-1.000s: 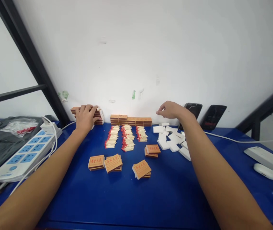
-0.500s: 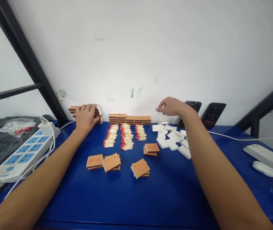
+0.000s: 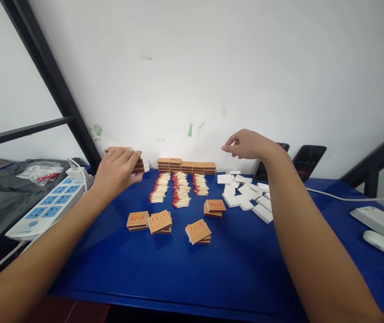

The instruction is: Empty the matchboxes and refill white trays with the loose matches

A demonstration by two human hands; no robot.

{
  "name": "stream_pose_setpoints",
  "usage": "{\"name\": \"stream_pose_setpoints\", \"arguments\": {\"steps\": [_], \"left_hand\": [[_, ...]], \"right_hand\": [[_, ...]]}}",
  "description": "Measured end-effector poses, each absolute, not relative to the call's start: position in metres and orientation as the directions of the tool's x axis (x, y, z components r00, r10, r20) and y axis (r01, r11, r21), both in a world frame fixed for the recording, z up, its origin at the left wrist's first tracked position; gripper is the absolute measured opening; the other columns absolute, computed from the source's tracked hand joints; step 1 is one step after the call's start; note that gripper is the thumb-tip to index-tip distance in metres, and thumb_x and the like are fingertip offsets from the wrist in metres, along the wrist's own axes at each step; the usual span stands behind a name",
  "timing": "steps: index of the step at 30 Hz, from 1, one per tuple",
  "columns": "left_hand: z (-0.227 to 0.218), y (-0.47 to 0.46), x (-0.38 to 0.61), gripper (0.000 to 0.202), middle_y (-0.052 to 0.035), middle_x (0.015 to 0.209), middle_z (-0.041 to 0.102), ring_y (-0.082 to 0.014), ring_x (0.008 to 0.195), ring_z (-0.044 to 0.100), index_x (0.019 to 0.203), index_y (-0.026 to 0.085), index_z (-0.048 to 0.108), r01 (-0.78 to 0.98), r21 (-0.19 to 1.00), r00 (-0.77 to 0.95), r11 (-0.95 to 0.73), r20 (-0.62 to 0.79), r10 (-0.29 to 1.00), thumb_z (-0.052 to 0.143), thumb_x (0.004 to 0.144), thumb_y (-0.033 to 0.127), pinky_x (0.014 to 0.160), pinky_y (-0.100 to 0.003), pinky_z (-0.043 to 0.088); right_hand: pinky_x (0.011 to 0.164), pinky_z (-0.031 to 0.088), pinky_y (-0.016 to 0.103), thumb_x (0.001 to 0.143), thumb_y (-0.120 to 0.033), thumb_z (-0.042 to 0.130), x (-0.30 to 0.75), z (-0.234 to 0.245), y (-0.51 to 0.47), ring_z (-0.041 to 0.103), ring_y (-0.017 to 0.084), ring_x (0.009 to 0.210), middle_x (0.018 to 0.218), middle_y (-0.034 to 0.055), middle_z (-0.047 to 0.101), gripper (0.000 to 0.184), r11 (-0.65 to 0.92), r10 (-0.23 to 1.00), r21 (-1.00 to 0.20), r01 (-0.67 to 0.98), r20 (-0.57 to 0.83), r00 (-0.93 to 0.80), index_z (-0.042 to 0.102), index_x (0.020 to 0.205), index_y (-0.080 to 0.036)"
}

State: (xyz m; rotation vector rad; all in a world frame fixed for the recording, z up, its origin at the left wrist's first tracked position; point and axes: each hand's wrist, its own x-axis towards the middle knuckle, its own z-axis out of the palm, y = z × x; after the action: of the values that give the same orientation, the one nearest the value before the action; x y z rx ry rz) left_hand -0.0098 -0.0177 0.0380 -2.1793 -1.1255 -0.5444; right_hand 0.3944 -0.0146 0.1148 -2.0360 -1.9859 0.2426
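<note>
My left hand (image 3: 116, 170) hovers low over the blue table (image 3: 192, 278), its fingers stretched out and their tips at a stack of orange matchboxes (image 3: 139, 166) by the wall. My right hand (image 3: 247, 144) is raised above a heap of white inner trays (image 3: 246, 194), thumb and fingertips pinched together; what they hold, if anything, is too small to see. Three piles of red-tipped matches (image 3: 180, 190) lie between the hands. A low row of matchboxes (image 3: 187, 167) lines the wall behind them. Small stacks of orange sleeves (image 3: 160, 222) lie nearer to me.
A white and blue power strip (image 3: 50, 202) with its cable lies at the left, beside a dark cloth and a plastic bag (image 3: 40, 172). Two dark phones (image 3: 308, 159) lean on the wall. A white bar (image 3: 378, 222) and a small white case (image 3: 379, 241) sit at the right.
My left hand has drawn back from on top of the matchbox stack toward me. My right hand has risen a little. The view has shifted slightly to the left.
</note>
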Motion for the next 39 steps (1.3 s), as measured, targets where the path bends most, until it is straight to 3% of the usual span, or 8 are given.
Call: {"name": "stream_pose_setpoints", "arguments": {"steps": [7,14,19,24,28,32,36,39], "left_hand": [[-0.008,-0.056,-0.072,0.048,-0.0200,0.128,0.074,-0.0414,0.118,0.067,0.138,0.014,0.066,0.784,-0.372,0.621,-0.497,0.464,0.632,0.069,0.094,0.032,0.096,-0.051,0.051],[-0.017,-0.066,-0.081,0.048,-0.0182,0.132,0.072,-0.0400,0.118,0.068,0.141,0.018,0.066,0.775,-0.304,0.627,-0.554,0.477,0.616,0.067,0.099,0.042,0.097,-0.052,0.052],[-0.009,-0.072,-0.084,0.051,-0.0164,0.123,0.075,-0.0384,0.113,0.070,0.131,0.020,0.071,0.760,-0.272,0.631,-0.590,0.525,0.571,0.070,0.096,0.057,0.097,-0.051,0.053],[0.027,-0.069,-0.058,0.043,-0.0135,0.119,0.078,-0.0324,0.111,0.072,0.125,0.020,0.073,0.784,-0.032,0.471,-0.620,0.682,0.559,0.051,0.106,0.051,0.099,-0.047,0.055],[0.059,-0.051,-0.006,0.036,-0.0068,0.108,0.081,-0.0239,0.094,0.074,0.110,0.022,0.078,0.758,0.231,0.273,-0.611,0.737,0.618,0.054,0.104,0.047,0.087,-0.036,0.058],[0.062,-0.029,0.047,0.029,-0.0050,0.097,0.082,-0.0195,0.082,0.073,0.101,0.021,0.080,0.605,0.338,0.493,-0.721,0.553,0.672,0.063,0.099,0.046,0.074,-0.031,0.057],[0.049,-0.025,0.076,0.022,-0.0049,0.094,0.083,-0.0190,0.081,0.074,0.099,0.023,0.081,0.506,0.405,0.635,-0.762,0.423,0.647,0.067,0.097,0.039,0.072,-0.032,0.058],[0.041,-0.036,0.081,0.021,-0.0045,0.096,0.083,-0.0200,0.083,0.075,0.099,0.024,0.081,0.492,0.414,0.643,-0.766,0.420,0.640,0.068,0.097,0.040,0.072,-0.033,0.059]], "right_hand": [[0.072,0.053,0.037,0.095,-0.037,0.071,0.389,0.114,-0.014,0.071,0.022,0.074,0.083,0.0067,0.080,0.023,-0.003,0.997,-0.310,0.951,0.069,0.026,0.079,0.103,-0.017],[0.065,0.052,0.035,0.097,-0.041,0.069,0.383,0.121,-0.029,0.070,0.022,0.071,0.083,0.0086,0.079,0.026,0.064,0.998,-0.342,0.938,0.033,-0.056,0.079,0.102,-0.017],[0.065,0.050,0.035,0.097,-0.045,0.065,0.382,0.135,-0.045,0.068,0.021,0.070,0.081,0.0082,0.077,0.032,0.093,0.995,-0.329,0.940,0.065,-0.076,0.079,0.105,-0.017],[0.067,0.050,0.034,0.093,-0.051,0.067,0.376,0.133,-0.061,0.069,0.023,0.078,0.091,0.0083,0.078,0.040,0.208,0.977,-0.335,0.919,0.036,-0.208,0.078,0.117,-0.020],[0.072,0.052,0.033,0.078,-0.047,0.082,0.371,0.095,-0.076,0.071,0.025,0.091,0.113,0.0085,0.076,0.048,0.233,0.936,-0.289,0.929,-0.192,-0.295,0.077,0.119,-0.022],[0.075,0.052,0.032,0.068,-0.044,0.088,0.376,0.047,-0.088,0.070,0.027,0.099,0.124,0.0094,0.072,0.060,0.198,0.941,-0.252,0.947,-0.222,-0.255,0.075,0.122,-0.022],[0.072,0.049,0.033,0.073,-0.042,0.084,0.380,0.026,-0.095,0.068,0.027,0.092,0.108,0.0083,0.074,0.037,0.243,0.939,-0.320,0.916,-0.158,-0.304,0.079,0.105,-0.024],[0.065,0.045,0.033,0.078,-0.041,0.082,0.373,0.029,-0.101,0.065,0.024,0.079,0.089,0.0053,0.074,0.027,0.284,0.932,-0.429,0.858,-0.087,-0.352,0.080,0.099,-0.025]]}}
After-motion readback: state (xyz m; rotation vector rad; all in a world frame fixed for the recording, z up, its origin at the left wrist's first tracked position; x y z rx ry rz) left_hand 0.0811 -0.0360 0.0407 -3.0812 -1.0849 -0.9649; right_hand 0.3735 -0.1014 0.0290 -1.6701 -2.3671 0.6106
